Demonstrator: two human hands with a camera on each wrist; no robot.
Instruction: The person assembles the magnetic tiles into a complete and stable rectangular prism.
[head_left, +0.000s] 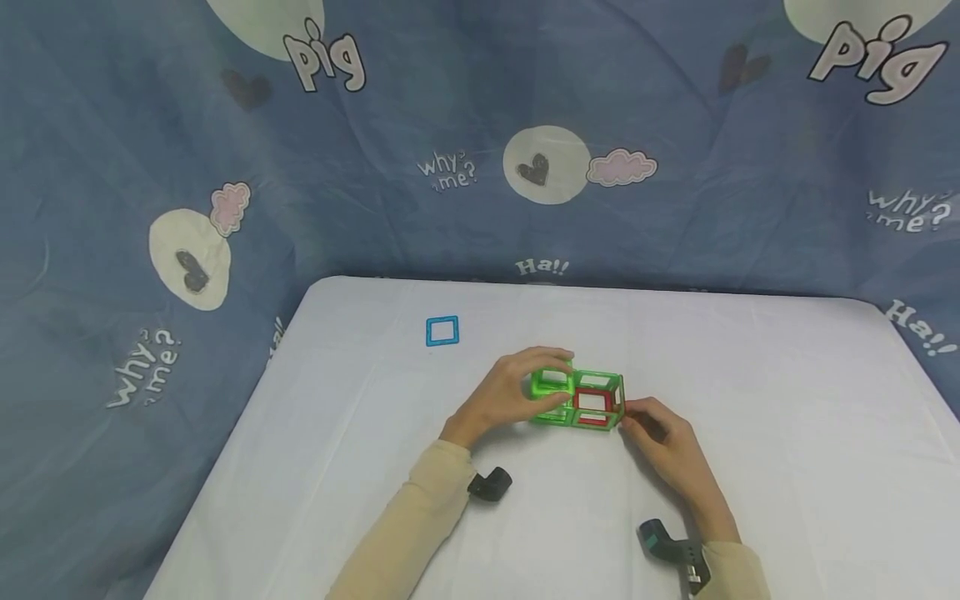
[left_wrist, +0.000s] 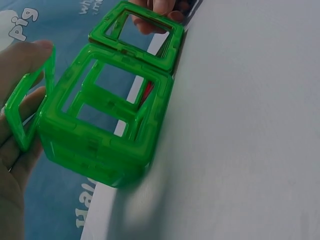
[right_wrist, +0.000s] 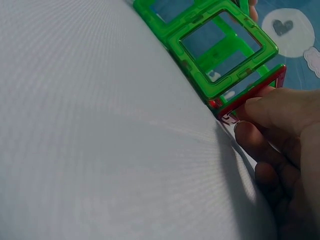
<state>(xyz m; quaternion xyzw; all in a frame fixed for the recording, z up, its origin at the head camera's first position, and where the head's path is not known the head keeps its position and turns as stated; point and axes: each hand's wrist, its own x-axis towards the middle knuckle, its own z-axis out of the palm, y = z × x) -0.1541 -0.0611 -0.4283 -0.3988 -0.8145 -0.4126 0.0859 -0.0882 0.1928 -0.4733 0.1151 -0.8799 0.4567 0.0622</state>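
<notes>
A two-cell box of green magnetic tiles (head_left: 597, 372) lies on the white table, with a red tile (head_left: 611, 400) showing in its right cell. My left hand (head_left: 517, 387) spans the left cell from above. Between its thumb and fingers it pinches a loose-edged green square tile (left_wrist: 14, 112), tilted against the box's side in the left wrist view. My right hand (head_left: 667, 442) is at the right end. There its thumb and fingertips (right_wrist: 262, 107) grip the red-edged end tile (right_wrist: 280, 77); the exact contact is partly hidden.
A blue square tile (head_left: 442, 342) lies flat behind and left of the box. Dark wrist cameras (head_left: 491, 485) hang at both wrists close to the white tabletop (head_left: 360, 500). A blue printed cloth (head_left: 420, 100) rises behind the table's far edge.
</notes>
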